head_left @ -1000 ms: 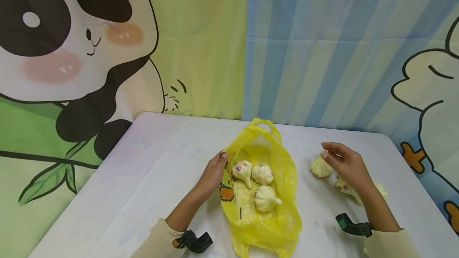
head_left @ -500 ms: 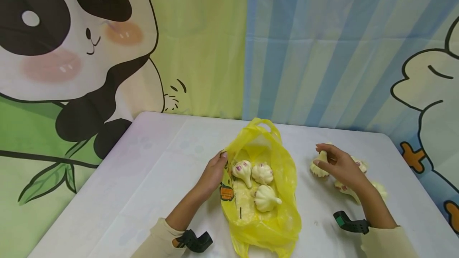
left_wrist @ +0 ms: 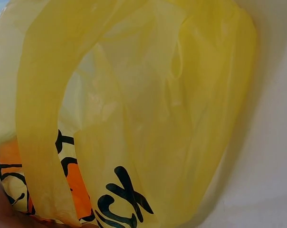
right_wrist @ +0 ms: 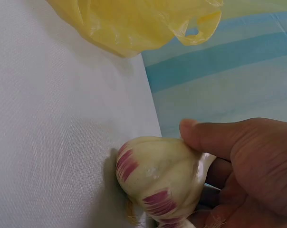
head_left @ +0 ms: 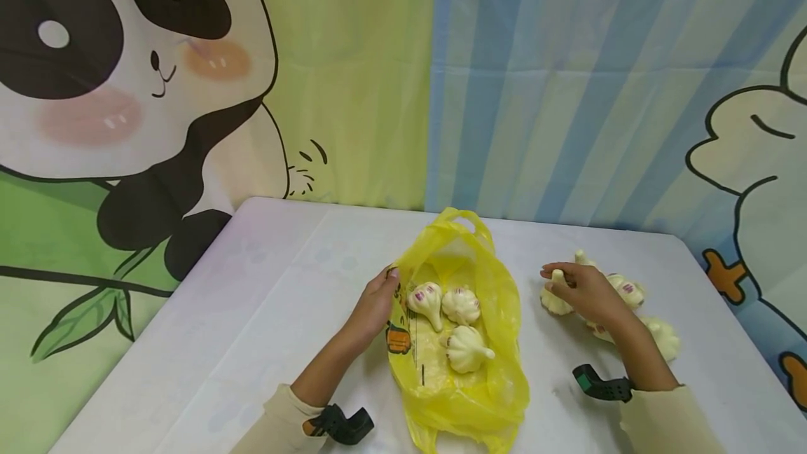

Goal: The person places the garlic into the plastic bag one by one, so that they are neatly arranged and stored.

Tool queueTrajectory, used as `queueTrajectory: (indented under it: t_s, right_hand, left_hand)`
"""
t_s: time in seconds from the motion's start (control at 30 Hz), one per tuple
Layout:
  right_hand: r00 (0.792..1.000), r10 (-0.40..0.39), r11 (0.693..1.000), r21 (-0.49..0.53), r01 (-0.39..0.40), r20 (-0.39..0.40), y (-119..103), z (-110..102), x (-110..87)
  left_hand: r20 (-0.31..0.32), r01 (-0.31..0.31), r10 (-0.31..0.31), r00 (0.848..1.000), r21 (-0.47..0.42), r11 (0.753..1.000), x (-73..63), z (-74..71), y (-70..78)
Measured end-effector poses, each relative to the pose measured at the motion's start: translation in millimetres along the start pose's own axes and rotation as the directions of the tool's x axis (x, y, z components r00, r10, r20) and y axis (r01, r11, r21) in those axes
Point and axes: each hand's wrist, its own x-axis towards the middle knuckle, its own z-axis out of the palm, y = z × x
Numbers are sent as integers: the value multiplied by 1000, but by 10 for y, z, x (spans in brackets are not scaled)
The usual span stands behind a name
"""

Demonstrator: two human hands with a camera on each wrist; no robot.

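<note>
My left hand (head_left: 373, 310) grips the left edge of an open yellow plastic bag (head_left: 507, 321) lying mid-table. Three white bulbs of garlic (head_left: 466, 350) sit inside it, one with purple marks. To the right of the bag, my right hand (head_left: 595, 294) pinches another garlic bulb (head_left: 555, 301) by its neck between thumb and fingers. That garlic bulb (right_wrist: 155, 173) shows purple streaks and a root tuft in the right wrist view, close over the white tabletop. The left wrist view is mostly filled by the bag (left_wrist: 148, 95) with black and orange print.
Several more garlic bulbs (head_left: 660, 338) lie behind and beneath the right forearm, partly hidden by it. The white table (head_left: 252, 314) ends at its back edge against a cartoon-printed curtain (head_left: 536, 90). Dark bands with camera mounts (head_left: 343, 426) sit on both wrists.
The right hand has come down and left onto the garlic bulb, taken its neck between thumb and fingers, and shifted it slightly left. The left hand and the bag stay put.
</note>
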Motion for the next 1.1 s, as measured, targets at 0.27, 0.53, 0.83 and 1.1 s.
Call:
queueTrajectory:
  t_s: [0.27, 0.53, 0.83, 1.1]
  right_hand:
    - [999, -31, 999, 26, 31, 20, -25, 7, -2]
    - [999, -9, 998, 62, 6, 41, -50, 34, -22]
    - [996, -91, 995, 34, 92, -22, -48, 85, -20]
    - [990, -92, 995, 23, 95, -111, -113, 81, -21]
  left_hand:
    - [9, -11, 11, 1000, -4, 1000, 8, -7, -7]
    - [20, -7, 7, 1000, -19, 1000, 11, -7, -24]
    - [20, -14, 15, 1000, -27, 1000, 15, -14, -24]
    - [17, -22, 22, 1000, -34, 999, 19, -5, -19]
